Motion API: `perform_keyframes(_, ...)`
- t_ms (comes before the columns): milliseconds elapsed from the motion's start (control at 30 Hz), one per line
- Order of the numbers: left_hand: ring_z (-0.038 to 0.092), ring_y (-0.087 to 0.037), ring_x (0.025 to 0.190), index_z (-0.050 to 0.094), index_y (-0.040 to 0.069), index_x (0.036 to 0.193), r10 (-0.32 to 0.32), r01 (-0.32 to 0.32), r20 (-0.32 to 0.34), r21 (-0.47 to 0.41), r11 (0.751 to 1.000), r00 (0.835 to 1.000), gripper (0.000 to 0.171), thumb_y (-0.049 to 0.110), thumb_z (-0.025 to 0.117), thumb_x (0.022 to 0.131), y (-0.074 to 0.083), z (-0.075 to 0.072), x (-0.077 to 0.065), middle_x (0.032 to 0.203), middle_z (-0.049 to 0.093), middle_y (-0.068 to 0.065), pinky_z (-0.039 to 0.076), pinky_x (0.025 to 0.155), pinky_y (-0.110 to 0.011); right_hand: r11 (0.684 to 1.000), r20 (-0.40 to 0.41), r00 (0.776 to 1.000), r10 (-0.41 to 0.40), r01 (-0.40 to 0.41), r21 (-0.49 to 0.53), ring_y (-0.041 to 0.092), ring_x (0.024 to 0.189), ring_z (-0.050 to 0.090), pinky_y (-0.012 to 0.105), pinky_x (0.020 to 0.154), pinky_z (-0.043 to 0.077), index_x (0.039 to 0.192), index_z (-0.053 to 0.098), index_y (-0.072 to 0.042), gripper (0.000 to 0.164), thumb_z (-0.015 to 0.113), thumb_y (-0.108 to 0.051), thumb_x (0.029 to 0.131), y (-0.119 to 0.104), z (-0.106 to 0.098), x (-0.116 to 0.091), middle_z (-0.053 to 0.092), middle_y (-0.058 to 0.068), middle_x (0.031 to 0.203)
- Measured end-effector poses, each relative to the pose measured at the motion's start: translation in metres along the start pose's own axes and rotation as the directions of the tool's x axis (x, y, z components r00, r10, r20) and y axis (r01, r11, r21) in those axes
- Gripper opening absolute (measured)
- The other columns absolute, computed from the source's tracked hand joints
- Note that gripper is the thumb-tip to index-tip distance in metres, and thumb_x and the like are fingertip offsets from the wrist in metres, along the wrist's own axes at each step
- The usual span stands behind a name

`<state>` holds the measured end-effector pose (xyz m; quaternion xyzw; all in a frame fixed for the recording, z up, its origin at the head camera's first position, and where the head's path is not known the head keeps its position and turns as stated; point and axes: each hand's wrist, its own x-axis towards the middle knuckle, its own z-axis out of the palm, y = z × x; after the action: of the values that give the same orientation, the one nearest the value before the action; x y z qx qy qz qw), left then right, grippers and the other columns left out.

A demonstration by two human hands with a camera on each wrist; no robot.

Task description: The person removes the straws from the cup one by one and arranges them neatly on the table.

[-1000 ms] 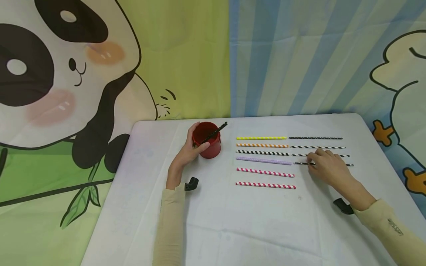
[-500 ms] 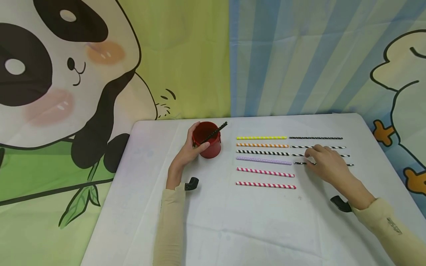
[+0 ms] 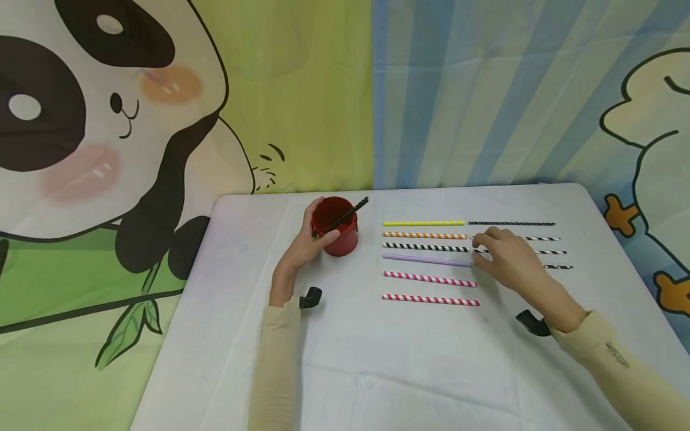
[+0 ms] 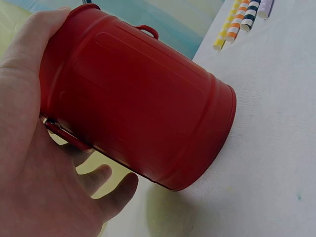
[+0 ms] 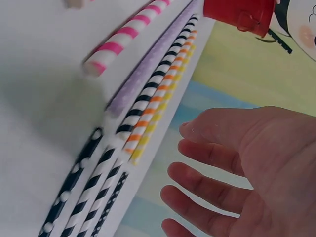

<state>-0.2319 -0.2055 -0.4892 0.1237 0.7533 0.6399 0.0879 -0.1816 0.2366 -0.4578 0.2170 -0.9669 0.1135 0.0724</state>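
My left hand (image 3: 307,245) grips a small red metal bucket (image 3: 345,244) by its left side, thumb near the rim. A black straw with light dots (image 3: 349,214) leans inside it, its top sticking out over the right rim. My right hand (image 3: 509,257) is empty, fingers loosely bent and apart, above the inner ends of the right-hand column of paper straws. Partly covered by it are two black-and-white striped straws (image 3: 544,239) and a black straw with white dots (image 3: 560,267). Just left of the fingertips lies a purple dotted straw (image 3: 423,259).
Left of the right hand lie yellow (image 3: 423,223), orange-striped (image 3: 426,235), black-striped (image 3: 426,246) and pink-striped straws (image 3: 430,279). A thin black dotted straw (image 3: 512,223) lies beyond the hand. A printed cloth (image 3: 302,102) hangs behind the white table (image 3: 409,365).
My right hand has lifted off the dotted black straw and moved left, toward the inner ends of the straws. My left hand and the bucket have stayed in place.
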Motion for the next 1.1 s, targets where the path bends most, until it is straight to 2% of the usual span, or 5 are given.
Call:
perform_keyframes(267, 0.029, -0.023, 0.145, 0.013, 0.038, 0.157, 0.015, -0.014, -0.019, 0.032, 0.999, 1.0, 0.085, 0.026, 0.069, 0.093, -0.011, -0.001, 0.003, 0.155, 0.033, -0.002, 0.036, 0.115, -0.055, 0.998, -0.036, 0.998, -0.053, 0.054, 0.04, 0.036, 0.092, 0.063, 0.051, 0.076, 0.051, 0.101, 0.069, -0.006, 0.017, 0.075, -0.01, 0.086, -0.023, -0.001, 0.018, 0.067, 0.014, 0.102)
perform_keyframes(567, 0.029, -0.024, 0.145, 0.012, 0.036, 0.158, 0.002, -0.002, -0.022, 0.031, 1.0, 1.0, 0.086, 0.023, 0.068, 0.093, -0.01, -0.002, 0.003, 0.156, 0.033, -0.004, 0.036, 0.115, -0.057, 0.996, 0.005, 0.999, -0.039, 0.038, 0.086, 0.031, 0.094, 0.063, 0.049, 0.082, 0.051, 0.106, 0.07, -0.007, 0.02, 0.075, -0.013, 0.088, -0.051, -0.002, 0.038, 0.067, 0.011, 0.104)
perform_keyframes(767, 0.027, -0.028, 0.147, 0.009, 0.025, 0.16, -0.012, 0.012, 0.0, 0.003, 1.0, 1.0, 0.089, 0.017, 0.067, 0.093, 0.004, -0.001, -0.002, 0.157, 0.03, -0.011, 0.033, 0.117, -0.057, 0.982, -0.069, 0.995, -0.071, 0.082, 0.169, 0.028, 0.089, 0.064, 0.043, 0.075, 0.053, 0.105, 0.071, -0.008, 0.017, 0.073, -0.017, 0.091, -0.071, 0.005, 0.047, 0.068, 0.007, 0.099)
perform_keyframes(900, 0.028, -0.029, 0.146, 0.009, 0.02, 0.16, -0.02, 0.02, 0.007, 0.007, 1.0, 1.0, 0.088, 0.018, 0.067, 0.093, 0.02, 0.001, -0.008, 0.156, 0.031, -0.012, 0.033, 0.117, -0.056, 0.947, -0.085, 0.995, -0.046, 0.07, 0.314, 0.025, 0.095, 0.066, 0.043, 0.078, 0.055, 0.104, 0.07, -0.012, 0.012, 0.069, -0.019, 0.094, -0.085, 0.01, 0.053, 0.067, 0.003, 0.103)
perform_keyframes(1100, 0.027, -0.03, 0.147, 0.009, 0.021, 0.16, -0.023, 0.023, 0.014, 0.018, 1.0, 1.0, 0.087, 0.018, 0.066, 0.094, 0.021, 0.001, -0.008, 0.157, 0.03, -0.012, 0.032, 0.117, -0.057, 0.857, -0.081, 0.997, -0.005, 0.046, 0.513, 0.025, 0.102, 0.064, 0.045, 0.089, 0.053, 0.103, 0.07, -0.015, 0.008, 0.066, -0.02, 0.097, -0.101, 0.016, 0.066, 0.065, 0.0, 0.106)
